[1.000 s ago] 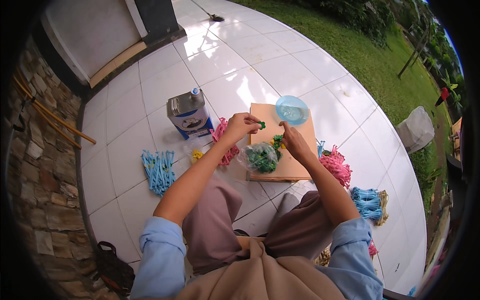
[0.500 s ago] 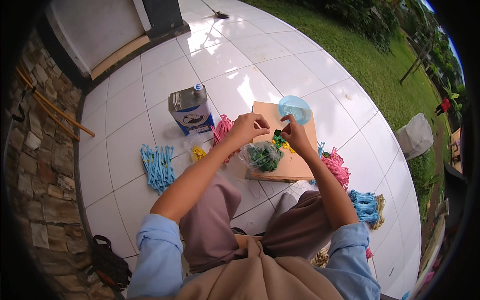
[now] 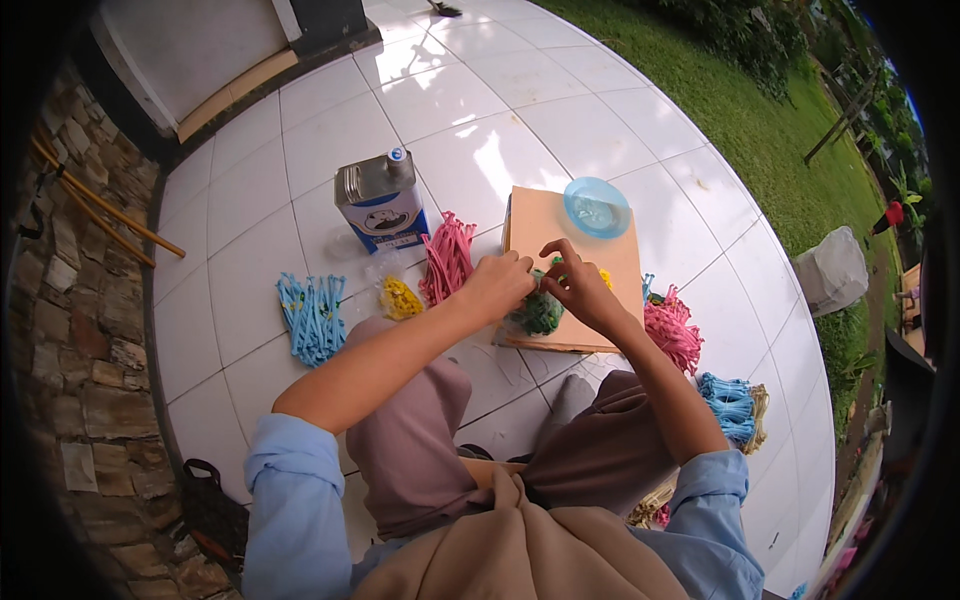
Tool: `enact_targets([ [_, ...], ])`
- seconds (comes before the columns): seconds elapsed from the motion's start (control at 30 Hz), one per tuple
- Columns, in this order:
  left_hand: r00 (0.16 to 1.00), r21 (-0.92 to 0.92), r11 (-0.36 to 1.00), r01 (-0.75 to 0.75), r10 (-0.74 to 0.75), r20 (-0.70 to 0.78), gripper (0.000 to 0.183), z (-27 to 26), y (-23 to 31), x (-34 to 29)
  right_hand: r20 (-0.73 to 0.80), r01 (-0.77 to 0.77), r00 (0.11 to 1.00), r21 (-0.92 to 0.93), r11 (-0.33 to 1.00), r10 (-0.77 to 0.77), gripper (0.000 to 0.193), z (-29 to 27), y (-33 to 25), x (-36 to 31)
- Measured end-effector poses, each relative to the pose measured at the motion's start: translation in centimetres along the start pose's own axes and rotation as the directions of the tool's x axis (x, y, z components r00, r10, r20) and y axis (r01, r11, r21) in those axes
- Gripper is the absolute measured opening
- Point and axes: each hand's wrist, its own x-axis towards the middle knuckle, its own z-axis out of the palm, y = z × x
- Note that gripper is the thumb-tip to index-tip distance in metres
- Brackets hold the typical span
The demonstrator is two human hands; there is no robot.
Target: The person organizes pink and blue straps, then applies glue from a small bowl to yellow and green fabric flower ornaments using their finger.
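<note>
My left hand (image 3: 503,284) is at the left edge of a tan cardboard surface (image 3: 540,212), its fingers curled together in a pinch. Close beside it, my right hand (image 3: 582,290) has its index finger arched and bent down toward the thumb. What either hand pinches is too small to make out. Just below the fingertips lies a clear plastic bag of dark green pieces (image 3: 541,316), partly covered by the hands. Small yellow pieces (image 3: 604,277) show past my right hand. A translucent blue bowl (image 3: 597,208) sits on the cardboard's far right corner.
To the left stand a blue-and-white metal can (image 3: 380,205), a bag of yellow pieces (image 3: 400,298), a pink bundle (image 3: 449,258) and a light blue bundle (image 3: 313,318). More pink (image 3: 673,332) and blue bundles (image 3: 728,410) lie to the right on white tiles. Grass borders the floor.
My two hands have come closer together and lower, over the bag of green pieces. The view has shifted slightly.
</note>
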Motion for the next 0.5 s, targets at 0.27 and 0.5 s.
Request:
enact_targets([
  [0.27, 0.991, -0.199, 0.976, 0.087, -0.104, -0.080, 0.015, 0.2, -0.6, 0.0, -0.026, 0.048, 0.998, -0.158, 0.986, -0.053, 0.035, 1.1, 0.9, -0.6],
  [0.5, 0.938, -0.713, 0.624, 0.321, -0.313, 0.149, 0.020, -0.3, -2.8, -0.1, -0.070, 0.095, 0.993, -0.039, 0.995, -0.097, 0.045, 1.0, -0.7, -0.3],
])
